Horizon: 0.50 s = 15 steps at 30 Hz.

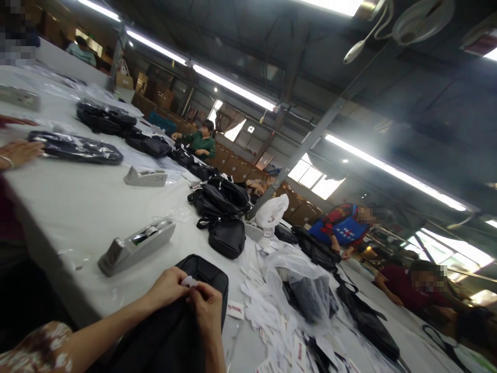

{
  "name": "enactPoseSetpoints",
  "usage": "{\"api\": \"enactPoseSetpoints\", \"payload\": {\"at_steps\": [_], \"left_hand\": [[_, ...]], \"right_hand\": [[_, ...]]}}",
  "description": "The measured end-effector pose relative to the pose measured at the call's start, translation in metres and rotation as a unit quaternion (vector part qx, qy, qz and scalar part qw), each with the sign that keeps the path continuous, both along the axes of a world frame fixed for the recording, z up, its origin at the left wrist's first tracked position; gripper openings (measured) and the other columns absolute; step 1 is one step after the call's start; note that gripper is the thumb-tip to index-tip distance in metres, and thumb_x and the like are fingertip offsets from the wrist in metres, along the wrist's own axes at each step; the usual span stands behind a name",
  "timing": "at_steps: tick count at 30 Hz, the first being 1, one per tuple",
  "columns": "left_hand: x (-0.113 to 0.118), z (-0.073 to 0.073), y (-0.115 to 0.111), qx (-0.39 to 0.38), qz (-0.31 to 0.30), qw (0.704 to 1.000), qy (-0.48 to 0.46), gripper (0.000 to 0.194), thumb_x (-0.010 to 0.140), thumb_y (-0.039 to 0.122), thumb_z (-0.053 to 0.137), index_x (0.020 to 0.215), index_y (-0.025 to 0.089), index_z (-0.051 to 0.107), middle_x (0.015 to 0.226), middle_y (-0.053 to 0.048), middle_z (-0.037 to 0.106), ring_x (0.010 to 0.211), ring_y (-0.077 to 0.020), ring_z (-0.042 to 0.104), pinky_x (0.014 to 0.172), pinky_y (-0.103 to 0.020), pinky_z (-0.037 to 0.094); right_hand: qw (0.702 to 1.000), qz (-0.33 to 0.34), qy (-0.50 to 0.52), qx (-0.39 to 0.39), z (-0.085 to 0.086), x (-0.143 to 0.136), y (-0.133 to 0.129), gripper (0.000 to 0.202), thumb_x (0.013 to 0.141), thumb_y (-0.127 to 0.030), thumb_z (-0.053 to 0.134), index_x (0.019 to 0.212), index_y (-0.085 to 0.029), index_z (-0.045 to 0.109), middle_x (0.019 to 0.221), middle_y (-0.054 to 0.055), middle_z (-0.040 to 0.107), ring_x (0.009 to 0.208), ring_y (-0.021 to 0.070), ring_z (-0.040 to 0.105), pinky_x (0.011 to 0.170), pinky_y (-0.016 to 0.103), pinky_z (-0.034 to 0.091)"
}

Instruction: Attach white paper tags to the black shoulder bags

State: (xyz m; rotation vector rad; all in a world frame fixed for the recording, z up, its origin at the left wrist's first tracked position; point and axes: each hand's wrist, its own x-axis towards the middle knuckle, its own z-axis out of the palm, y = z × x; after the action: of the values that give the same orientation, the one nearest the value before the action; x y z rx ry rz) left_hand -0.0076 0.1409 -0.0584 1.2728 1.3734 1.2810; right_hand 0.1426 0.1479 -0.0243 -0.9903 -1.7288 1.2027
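My left hand (166,287) and my right hand (205,308) meet over a black bag (202,272) that lies on the white table (77,202) in front of me. Both hands pinch a small white tag (189,281) between their fingertips, just above the bag's top. The bag's lower part is hidden under my forearms.
A grey tape dispenser (134,246) sits left of my hands, another one (145,177) farther back. Piles of black bags (221,202), a clear plastic bag (303,285) and scattered white tags (264,311) lie to the right. Another person's hand (19,153) rests at far left; several people work across the table.
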Motion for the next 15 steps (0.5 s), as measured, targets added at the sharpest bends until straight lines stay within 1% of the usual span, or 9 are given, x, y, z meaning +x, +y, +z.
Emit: {"api": "enactPoseSetpoints", "payload": {"at_steps": [2, 4, 6, 8, 10, 12, 15], "left_hand": [[-0.002, 0.003, -0.003, 0.026, 0.012, 0.999, 0.025, 0.008, 0.06, 0.019, 0.063, 0.052, 0.015, 0.065, 0.051, 0.0, 0.06, 0.059, -0.0172, 0.054, 0.055, -0.022, 0.031], [-0.003, 0.002, -0.004, 0.039, 0.038, 0.998, 0.032, 0.013, 0.067, 0.023, 0.059, 0.059, 0.016, 0.066, 0.059, -0.001, 0.064, 0.064, -0.0184, 0.058, 0.059, -0.022, 0.035], [-0.004, -0.001, -0.003, 0.037, 0.075, 0.996, 0.028, 0.02, 0.075, 0.028, 0.052, 0.068, 0.017, 0.067, 0.066, -0.002, 0.066, 0.064, -0.0182, 0.059, 0.06, -0.023, 0.037], [-0.004, -0.007, -0.002, 0.022, 0.112, 0.993, 0.017, 0.025, 0.079, 0.031, 0.046, 0.075, 0.017, 0.066, 0.064, -0.002, 0.065, 0.059, -0.0177, 0.059, 0.059, -0.024, 0.039], [-0.003, -0.011, -0.001, 0.006, 0.138, 0.99, 0.003, 0.029, 0.081, 0.034, 0.042, 0.08, 0.016, 0.064, 0.056, 0.0, 0.06, 0.052, -0.0173, 0.057, 0.056, -0.025, 0.039], [-0.001, -0.013, -0.002, 0.004, 0.148, 0.989, -0.01, 0.031, 0.082, 0.037, 0.039, 0.083, 0.017, 0.062, 0.053, 0.001, 0.057, 0.049, -0.0168, 0.056, 0.054, -0.025, 0.039], [0.0, -0.012, -0.004, 0.009, 0.147, 0.989, -0.027, 0.032, 0.081, 0.041, 0.039, 0.084, 0.018, 0.062, 0.056, 0.002, 0.059, 0.048, -0.0156, 0.055, 0.053, -0.025, 0.041]], "right_hand": [[0.999, -0.008, 0.012, -0.033, -0.007, -0.011, 0.005, 0.028, 0.074, -0.036, 0.066, 0.091, -0.014, 0.07, 0.072, 0.003, 0.067, 0.057, 0.0118, 0.057, 0.053, 0.022, 0.043], [0.999, -0.028, 0.004, -0.045, -0.014, -0.018, 0.01, 0.036, 0.073, -0.042, 0.066, 0.094, -0.013, 0.068, 0.076, 0.005, 0.068, 0.058, 0.012, 0.059, 0.051, 0.021, 0.044], [0.997, -0.052, -0.017, -0.047, -0.02, -0.02, 0.015, 0.04, 0.073, -0.048, 0.064, 0.092, -0.012, 0.068, 0.071, 0.004, 0.066, 0.056, 0.0118, 0.059, 0.049, 0.02, 0.044], [0.996, -0.065, -0.045, -0.04, -0.022, -0.021, 0.017, 0.04, 0.075, -0.049, 0.061, 0.086, -0.012, 0.068, 0.063, 0.003, 0.064, 0.051, 0.0112, 0.057, 0.045, 0.019, 0.042], [0.994, -0.076, -0.074, -0.029, -0.022, -0.023, 0.019, 0.037, 0.075, -0.048, 0.06, 0.079, -0.012, 0.069, 0.056, 0.002, 0.061, 0.046, 0.011, 0.055, 0.041, 0.019, 0.039], [0.99, -0.093, -0.107, -0.016, -0.02, -0.026, 0.019, 0.034, 0.075, -0.045, 0.061, 0.074, -0.012, 0.069, 0.052, 0.002, 0.06, 0.042, 0.0113, 0.053, 0.039, 0.02, 0.038], [0.98, -0.121, -0.156, 0.005, -0.018, -0.031, 0.02, 0.03, 0.073, -0.044, 0.063, 0.07, -0.014, 0.07, 0.049, 0.002, 0.06, 0.041, 0.0128, 0.054, 0.039, 0.021, 0.037]]}}
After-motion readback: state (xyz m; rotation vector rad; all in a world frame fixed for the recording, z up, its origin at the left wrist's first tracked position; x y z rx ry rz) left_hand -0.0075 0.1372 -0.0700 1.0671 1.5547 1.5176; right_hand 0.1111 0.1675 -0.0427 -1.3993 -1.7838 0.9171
